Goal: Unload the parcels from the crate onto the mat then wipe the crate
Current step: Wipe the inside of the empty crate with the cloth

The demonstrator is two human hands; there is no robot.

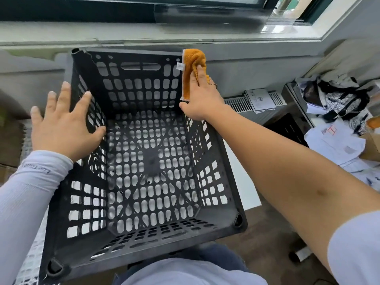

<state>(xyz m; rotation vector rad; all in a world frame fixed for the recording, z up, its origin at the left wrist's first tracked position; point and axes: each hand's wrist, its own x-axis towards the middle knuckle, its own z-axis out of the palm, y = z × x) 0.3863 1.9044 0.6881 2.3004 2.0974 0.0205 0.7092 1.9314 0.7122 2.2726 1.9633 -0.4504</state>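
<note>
A black perforated plastic crate (pixel 224 173) fills the middle of the view, and its inside holds nothing. My left hand (pixel 63 124) rests on the crate's left rim, fingers spread, thumb against the inner wall. My right hand (pixel 200 97) presses an orange cloth (pixel 192 73) with straight fingers against the crate's far right corner. The cloth drapes over that corner and a small white label shows on its edge. No parcels are visible inside the crate.
A window sill and grey wall (pixel 246 64) run behind the crate. To the right a white table (pixel 242 177) carries papers (pixel 337 142) and a patterned bag (pixel 341 99). A floor vent (pixel 238 103) with a booklet (pixel 259 99) lies behind. A clear mesh mat (pixel 28 262) shows at the lower left.
</note>
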